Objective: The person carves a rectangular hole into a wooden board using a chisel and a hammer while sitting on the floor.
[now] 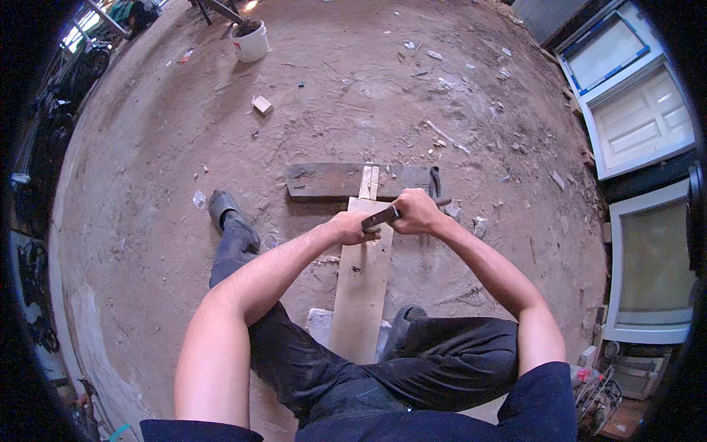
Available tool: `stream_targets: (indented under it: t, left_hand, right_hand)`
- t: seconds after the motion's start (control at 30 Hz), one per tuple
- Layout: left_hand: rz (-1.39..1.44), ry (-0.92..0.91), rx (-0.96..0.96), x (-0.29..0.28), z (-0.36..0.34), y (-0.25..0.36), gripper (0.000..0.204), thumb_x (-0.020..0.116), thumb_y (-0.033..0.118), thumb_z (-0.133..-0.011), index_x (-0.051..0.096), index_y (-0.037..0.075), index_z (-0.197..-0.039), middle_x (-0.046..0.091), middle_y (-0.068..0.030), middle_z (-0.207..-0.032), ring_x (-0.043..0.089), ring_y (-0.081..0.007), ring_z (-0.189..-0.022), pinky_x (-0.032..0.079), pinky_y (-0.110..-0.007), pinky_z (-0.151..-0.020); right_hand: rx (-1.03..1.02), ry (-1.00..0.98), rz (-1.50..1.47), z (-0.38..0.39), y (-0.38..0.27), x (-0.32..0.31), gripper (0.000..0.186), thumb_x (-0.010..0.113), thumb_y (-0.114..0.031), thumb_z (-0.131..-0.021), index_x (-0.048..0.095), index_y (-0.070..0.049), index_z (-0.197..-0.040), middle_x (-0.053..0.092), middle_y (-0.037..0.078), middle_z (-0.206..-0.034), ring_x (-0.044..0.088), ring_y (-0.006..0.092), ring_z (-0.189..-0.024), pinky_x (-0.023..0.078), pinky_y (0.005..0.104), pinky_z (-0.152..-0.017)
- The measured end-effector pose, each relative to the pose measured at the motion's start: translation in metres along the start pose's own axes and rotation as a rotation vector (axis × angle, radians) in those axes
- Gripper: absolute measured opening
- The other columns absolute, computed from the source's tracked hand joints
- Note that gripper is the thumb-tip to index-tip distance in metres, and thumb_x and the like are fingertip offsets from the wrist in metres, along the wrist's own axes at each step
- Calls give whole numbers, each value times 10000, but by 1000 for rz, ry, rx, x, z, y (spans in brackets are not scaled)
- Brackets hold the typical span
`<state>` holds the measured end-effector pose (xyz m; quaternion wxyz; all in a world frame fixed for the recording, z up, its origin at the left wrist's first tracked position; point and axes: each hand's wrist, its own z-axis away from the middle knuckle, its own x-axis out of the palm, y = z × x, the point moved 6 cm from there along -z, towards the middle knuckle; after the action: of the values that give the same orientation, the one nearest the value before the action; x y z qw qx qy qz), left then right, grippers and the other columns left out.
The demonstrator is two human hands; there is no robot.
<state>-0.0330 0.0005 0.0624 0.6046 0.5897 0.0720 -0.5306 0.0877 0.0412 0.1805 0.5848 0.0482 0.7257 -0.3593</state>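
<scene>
A long pale board (361, 287) lies lengthwise between my legs, a dark knot in its face and a narrower tongue at its far end. That tongue rests on a dark, weathered plank (324, 180) set crosswise on the ground. Over the board's far part, both my hands grip one dark, bar-shaped tool (380, 218) whose kind I cannot make out. My left hand (352, 227) is closed at its near-left end. My right hand (416, 212) is wrapped round it further right, and a thin dark end sticks out beyond the fist. The tool's underside is hidden.
A pale block (320, 324) sits under the board's near part. My shoes (221, 205) flank the board. On the dirt floor lie a small wood block (262, 105) and scattered scraps. A white bucket (251, 41) stands far left; white framed panels (641, 110) lean at the right.
</scene>
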Motion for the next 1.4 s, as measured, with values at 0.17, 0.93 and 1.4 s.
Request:
stream_targets:
  t: [0.17,0.93,1.4]
  left_hand:
    - [2,-19,-20,-12,8,13,421,608,490,-846,653,105,-1011,683,-161,-939,642,-360,-910,522,-431,-766]
    - [-21,-70,-61,-5,4,9,408,611,457,-841,686,67,-933,684,-198,-879,662,-372,-866,528,-446,-748]
    - [-32,-167,-121,-16,9,18,446,587,495,-860,658,103,-1061,676,-179,-1013,636,-359,-981,501,-443,-815]
  right_hand:
    - [27,43,-253,6,1,-5,171,658,-205,-636,642,-35,-625,557,212,-607,585,401,-592,465,432,-526]
    - [203,-178,44,12,9,17,214,647,-225,-644,674,-17,-685,629,251,-702,648,400,-679,541,466,-641]
    - [101,29,-95,15,2,-2,151,641,-177,-640,630,-30,-609,575,215,-615,596,404,-596,502,443,-568]
